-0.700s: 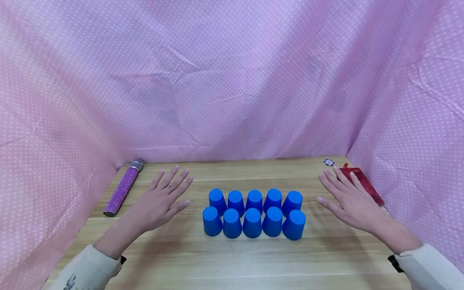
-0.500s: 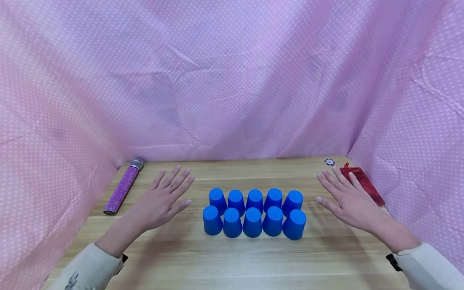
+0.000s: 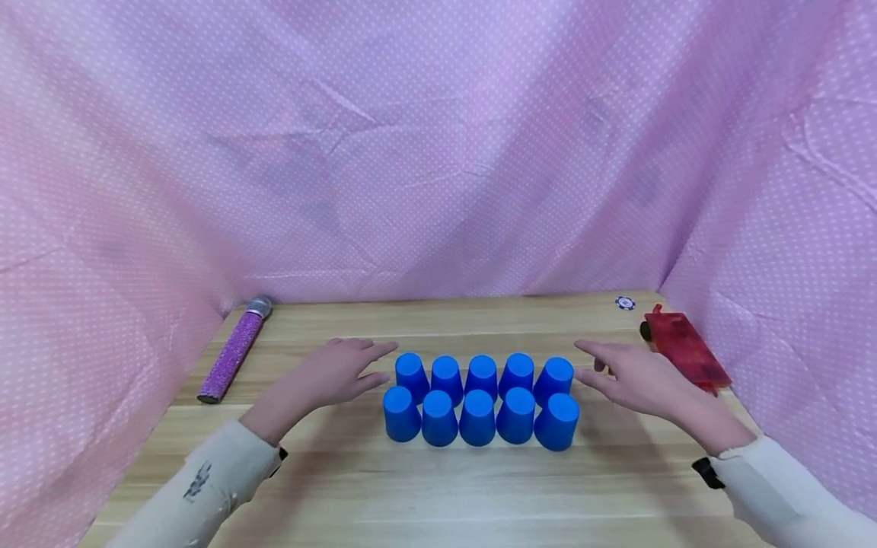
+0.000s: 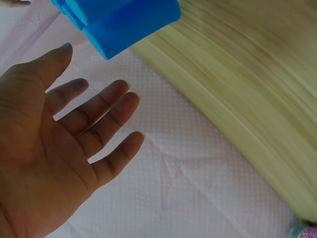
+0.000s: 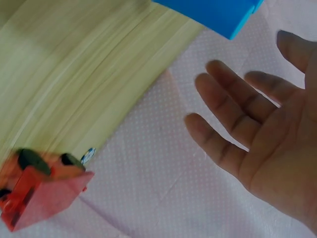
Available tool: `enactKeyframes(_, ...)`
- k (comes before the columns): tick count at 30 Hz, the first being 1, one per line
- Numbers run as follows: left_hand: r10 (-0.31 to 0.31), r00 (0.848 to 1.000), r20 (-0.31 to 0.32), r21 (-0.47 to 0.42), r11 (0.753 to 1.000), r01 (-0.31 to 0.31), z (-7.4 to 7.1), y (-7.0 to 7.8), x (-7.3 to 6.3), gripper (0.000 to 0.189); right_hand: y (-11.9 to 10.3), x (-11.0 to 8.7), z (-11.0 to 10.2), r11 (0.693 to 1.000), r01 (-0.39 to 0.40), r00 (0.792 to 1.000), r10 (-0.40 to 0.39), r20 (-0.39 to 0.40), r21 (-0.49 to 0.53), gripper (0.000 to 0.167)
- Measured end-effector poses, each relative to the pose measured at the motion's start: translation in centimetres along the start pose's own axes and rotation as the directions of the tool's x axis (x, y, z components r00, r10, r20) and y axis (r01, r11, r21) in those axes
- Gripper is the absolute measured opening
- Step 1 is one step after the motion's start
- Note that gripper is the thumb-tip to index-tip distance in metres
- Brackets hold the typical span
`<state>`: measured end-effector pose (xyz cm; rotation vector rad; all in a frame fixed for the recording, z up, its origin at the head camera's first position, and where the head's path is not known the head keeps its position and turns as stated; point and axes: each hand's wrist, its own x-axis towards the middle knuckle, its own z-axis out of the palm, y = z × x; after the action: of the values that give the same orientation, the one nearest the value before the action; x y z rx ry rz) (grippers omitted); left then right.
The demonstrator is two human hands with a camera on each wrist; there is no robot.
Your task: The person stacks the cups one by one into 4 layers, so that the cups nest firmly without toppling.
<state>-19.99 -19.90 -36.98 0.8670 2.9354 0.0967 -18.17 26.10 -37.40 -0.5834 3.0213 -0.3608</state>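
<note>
Ten blue cups (image 3: 476, 420) on wooden table (image 3: 438, 498), dotted pink cloth (image 3: 438, 190) behind; left grip (image 3: 334, 373), right grip (image 3: 639, 377) each spread apart.

Purple microphone (image 3: 231, 356), round chip (image 3: 625, 303), red toy (image 3: 685, 348), perhaps a car, dotted pink cloth (image 3: 438, 167)

Shows plain blue on cups (image 3: 476, 422), glittery purple on microphone handle (image 3: 234, 356), red on toy car (image 3: 688, 350), white-dotted pink on cloth (image 3: 438, 167).

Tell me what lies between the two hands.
Ten upside-down blue cups, in two rows of five, stand on the wood-grain table between the left hand and the right hand; the head view shows this.
</note>
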Motion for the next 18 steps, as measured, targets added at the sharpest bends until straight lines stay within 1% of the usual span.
enactKeyframes(3,-0.014,0.999,0.040,-0.037,0.999,0.015,0.2,0.4,1.4,0.062,-0.4,0.7,0.2,1.000,-0.010,0.998,0.008,0.066,0.022,0.059)
enactKeyframes(5,-0.028,0.998,0.061,-0.047,0.998,0.031,0.3,0.5,2.0,0.064,-0.7,1.4,0.3,0.999,-0.010,0.995,0.007,0.098,0.033,0.060)
enactKeyframes(8,-0.032,0.996,0.086,-0.052,0.998,0.037,0.6,0.8,2.7,0.064,-1.0,1.9,0.5,0.999,-0.018,0.992,0.013,0.128,0.034,0.062)
enactKeyframes(13,-0.031,0.994,0.102,-0.043,0.998,0.036,0.7,1.0,3.3,0.060,-1.2,2.7,1.0,1.000,-0.016,0.985,0.012,0.170,0.025,0.065)
enactKeyframes(18,-0.033,0.992,0.119,-0.063,0.997,0.041,0.7,1.0,3.6,0.056,-1.4,3.2,1.4,1.000,-0.008,0.985,0.006,0.174,0.014,0.064)
